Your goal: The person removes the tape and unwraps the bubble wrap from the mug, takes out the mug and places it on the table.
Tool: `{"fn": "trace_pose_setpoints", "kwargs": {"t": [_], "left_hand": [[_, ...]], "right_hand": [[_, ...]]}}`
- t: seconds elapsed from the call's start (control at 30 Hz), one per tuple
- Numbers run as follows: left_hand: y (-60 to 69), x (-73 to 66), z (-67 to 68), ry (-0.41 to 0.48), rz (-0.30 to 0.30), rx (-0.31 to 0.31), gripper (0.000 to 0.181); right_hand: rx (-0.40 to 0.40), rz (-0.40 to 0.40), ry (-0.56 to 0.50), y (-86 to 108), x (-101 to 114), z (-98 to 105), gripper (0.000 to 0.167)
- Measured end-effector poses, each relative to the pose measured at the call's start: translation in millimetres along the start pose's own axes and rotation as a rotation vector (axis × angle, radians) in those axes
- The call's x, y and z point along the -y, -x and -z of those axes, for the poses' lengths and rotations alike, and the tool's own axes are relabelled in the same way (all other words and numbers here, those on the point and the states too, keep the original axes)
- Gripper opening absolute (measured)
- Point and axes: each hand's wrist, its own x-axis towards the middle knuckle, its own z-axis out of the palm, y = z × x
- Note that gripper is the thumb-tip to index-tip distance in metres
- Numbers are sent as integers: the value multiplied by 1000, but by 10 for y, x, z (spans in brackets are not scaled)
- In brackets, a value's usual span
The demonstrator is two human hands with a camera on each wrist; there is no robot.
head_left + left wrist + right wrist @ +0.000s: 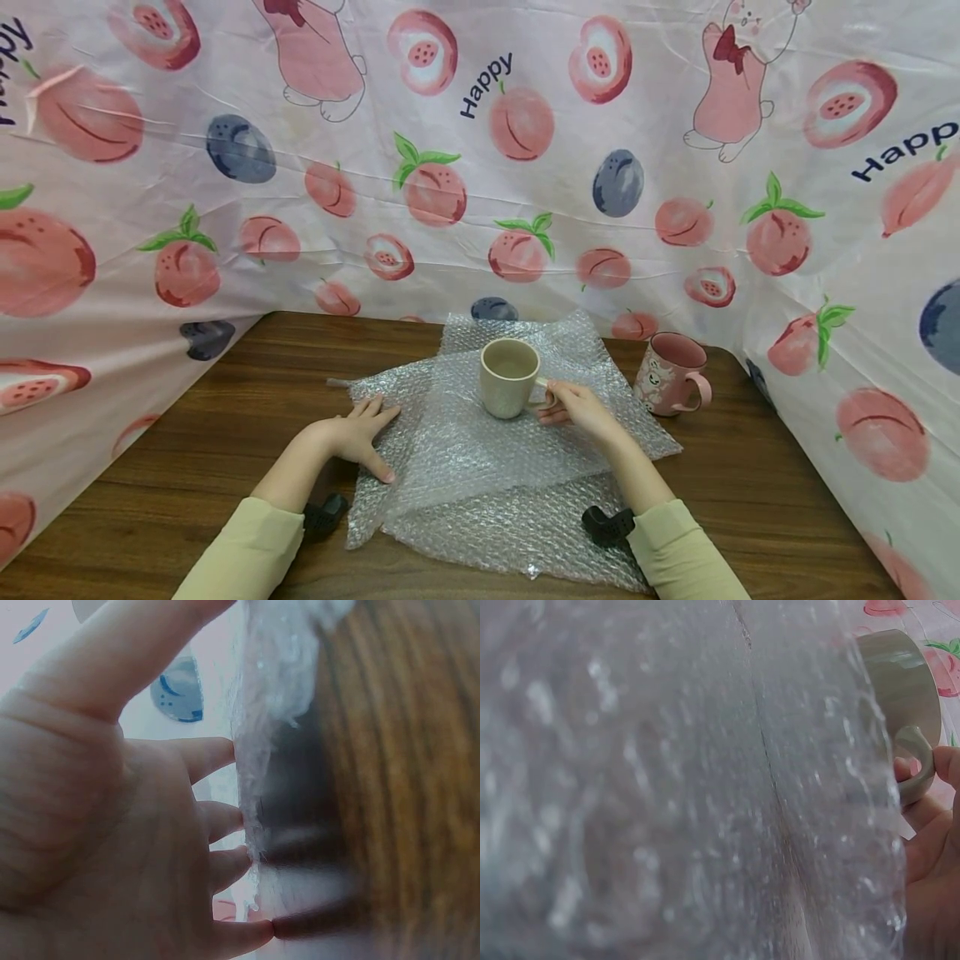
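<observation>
A cream mug point(504, 392) stands upright on layered sheets of bubble wrap point(465, 467) in the middle of the table. My right hand point(579, 410) grips the mug by its handle on the right side; in the right wrist view the thumb and a finger pinch the handle point(924, 761). Spread fingers of my left hand point(358, 435) rest on the left edge of the bubble wrap. In the left wrist view the fingertips of the left hand point(150, 825) touch the wrap's edge and the wooden surface. Bubble wrap hides much of the right wrist view.
A pink mug point(670, 379) with a floral pattern stands at the back right of the wooden table point(187, 467), its handle turned right. Fruit-printed curtains point(465, 192) enclose the table at the back and both sides. Dark wrist devices point(609, 525) sit beneath both forearms.
</observation>
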Motion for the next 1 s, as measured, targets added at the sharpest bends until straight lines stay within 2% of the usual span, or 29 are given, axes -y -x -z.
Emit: {"fn": "trace_pose_setpoints", "kwargs": {"t": [0.43,1.0], "left_hand": [[10,-25,14,-4,9,5,113],[38,-41,48,-7,-15,2,111]], "right_hand": [[-47,-5,0,29,33,-38,38],[-77,8,7,34,46,-57,39]]}}
